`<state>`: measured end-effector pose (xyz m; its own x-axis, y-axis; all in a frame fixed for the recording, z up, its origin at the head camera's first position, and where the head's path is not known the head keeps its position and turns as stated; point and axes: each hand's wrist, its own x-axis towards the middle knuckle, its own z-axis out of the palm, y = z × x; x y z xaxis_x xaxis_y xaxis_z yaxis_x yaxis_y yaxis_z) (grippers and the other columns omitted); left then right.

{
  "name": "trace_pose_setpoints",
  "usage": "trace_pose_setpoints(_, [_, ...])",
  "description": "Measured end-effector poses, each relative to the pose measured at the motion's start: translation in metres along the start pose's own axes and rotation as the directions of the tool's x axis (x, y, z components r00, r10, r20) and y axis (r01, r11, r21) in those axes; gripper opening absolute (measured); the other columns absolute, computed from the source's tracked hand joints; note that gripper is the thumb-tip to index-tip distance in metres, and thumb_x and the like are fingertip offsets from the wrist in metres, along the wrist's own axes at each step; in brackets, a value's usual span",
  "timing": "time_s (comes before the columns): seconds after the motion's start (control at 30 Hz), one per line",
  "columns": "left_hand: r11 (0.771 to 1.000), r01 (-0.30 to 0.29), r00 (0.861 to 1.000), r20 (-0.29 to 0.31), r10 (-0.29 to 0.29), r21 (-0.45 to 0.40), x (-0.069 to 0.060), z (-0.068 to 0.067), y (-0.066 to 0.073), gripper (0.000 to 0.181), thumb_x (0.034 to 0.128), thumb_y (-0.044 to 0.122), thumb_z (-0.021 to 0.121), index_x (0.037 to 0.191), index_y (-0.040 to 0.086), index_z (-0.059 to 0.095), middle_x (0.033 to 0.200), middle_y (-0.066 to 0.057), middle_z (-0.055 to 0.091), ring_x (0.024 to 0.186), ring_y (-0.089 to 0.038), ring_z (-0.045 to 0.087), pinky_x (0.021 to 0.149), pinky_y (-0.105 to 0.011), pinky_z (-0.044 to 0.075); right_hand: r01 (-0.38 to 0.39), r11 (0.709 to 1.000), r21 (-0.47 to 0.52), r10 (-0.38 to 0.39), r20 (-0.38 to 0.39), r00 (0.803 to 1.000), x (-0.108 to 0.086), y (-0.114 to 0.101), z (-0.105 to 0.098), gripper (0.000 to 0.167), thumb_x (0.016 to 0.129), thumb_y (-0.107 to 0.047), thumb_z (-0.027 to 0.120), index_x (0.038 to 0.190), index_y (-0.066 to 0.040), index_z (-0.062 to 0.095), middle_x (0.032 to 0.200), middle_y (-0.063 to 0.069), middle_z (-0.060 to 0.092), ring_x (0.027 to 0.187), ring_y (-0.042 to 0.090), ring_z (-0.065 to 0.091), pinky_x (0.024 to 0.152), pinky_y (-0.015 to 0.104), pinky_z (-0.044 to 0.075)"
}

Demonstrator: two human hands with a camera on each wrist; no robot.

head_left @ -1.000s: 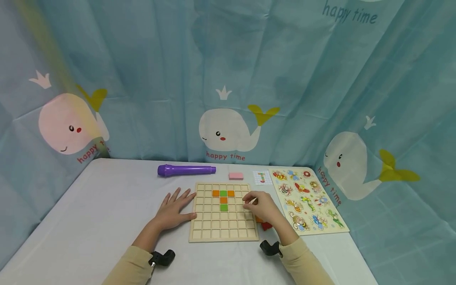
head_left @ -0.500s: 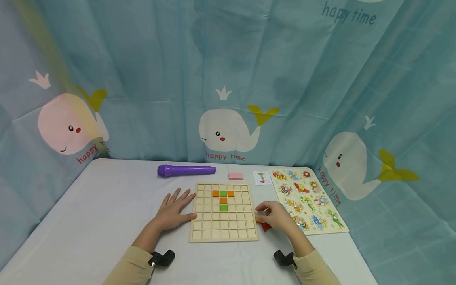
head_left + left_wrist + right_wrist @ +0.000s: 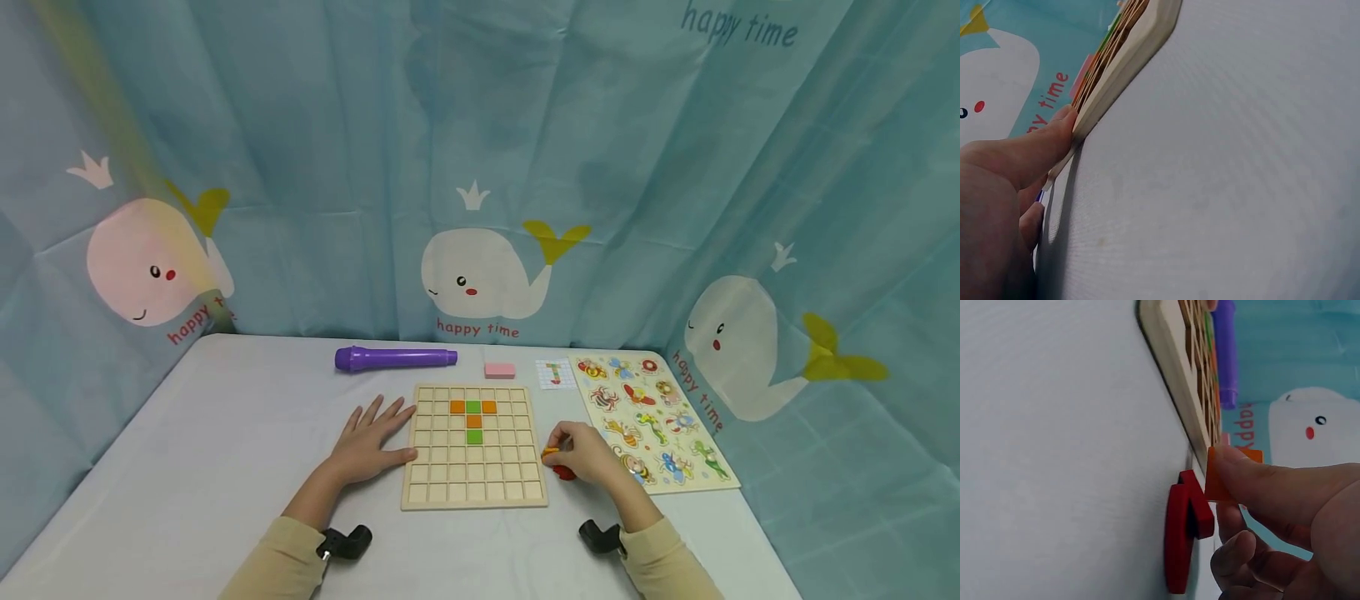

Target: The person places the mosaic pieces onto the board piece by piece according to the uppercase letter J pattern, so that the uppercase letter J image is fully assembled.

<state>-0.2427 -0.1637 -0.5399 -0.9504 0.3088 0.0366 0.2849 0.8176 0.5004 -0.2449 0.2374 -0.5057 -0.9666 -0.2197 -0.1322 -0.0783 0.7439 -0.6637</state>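
Note:
A wooden grid board [image 3: 475, 483] lies on the white table, with orange and green square tiles set in a T shape in its upper cells. My left hand [image 3: 367, 444] lies flat with spread fingers beside the board, thumb and fingertips touching its left edge. Just off the board's right edge, my right hand [image 3: 585, 454] pinches an orange square tile [image 3: 1215, 478] between thumb and fingers. Beneath that hand lie red pieces [image 3: 1179, 534], one of them curved, partly hidden in the head view.
Behind the board are a purple toy microphone [image 3: 396, 358], a pink block [image 3: 499, 371] and a small pattern card [image 3: 555, 374]. At the right lies an insect puzzle board [image 3: 652, 421]. A blue curtain [image 3: 480, 125] hangs behind the table.
My right hand has moved from above the board's right side down and right to the loose pieces, and now lifts an orange tile. My left hand stays in place.

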Motion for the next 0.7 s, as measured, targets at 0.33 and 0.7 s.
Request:
trace_pose_setpoints(0.33, [1.000, -0.008, 1.000, -0.001, 0.008, 0.007, 0.001, 0.002, -0.002, 0.083, 0.0891, 0.062, 0.065, 0.157, 0.023, 0.039, 0.166, -0.009, 0.029, 0.155, -0.042, 0.009, 0.123, -0.065, 0.000, 0.089, 0.996, 0.011, -0.089, 0.008, 0.996, 0.007, -0.018, -0.004, 0.015, 0.085, -0.025, 0.083, 0.088, -0.017, 0.070, 0.078, -0.004, 0.063, 0.068, 0.013, 0.055, 0.057, 0.026, 0.046])
trace_pose_setpoints(0.7, [1.000, -0.008, 1.000, 0.006, 0.008, 0.001, 0.000, 0.002, -0.002, 0.082, 0.0895, 0.062, 0.064, 0.157, 0.024, 0.038, 0.167, -0.008, 0.028, 0.156, -0.042, 0.008, 0.123, -0.064, -0.002, 0.190, 0.981, 0.024, -0.190, -0.009, 0.982, 0.018, -0.049, 0.016, 0.005, 0.092, -0.024, 0.076, 0.090, -0.020, 0.074, 0.082, -0.007, 0.068, 0.068, 0.013, 0.056, 0.060, 0.025, 0.048])
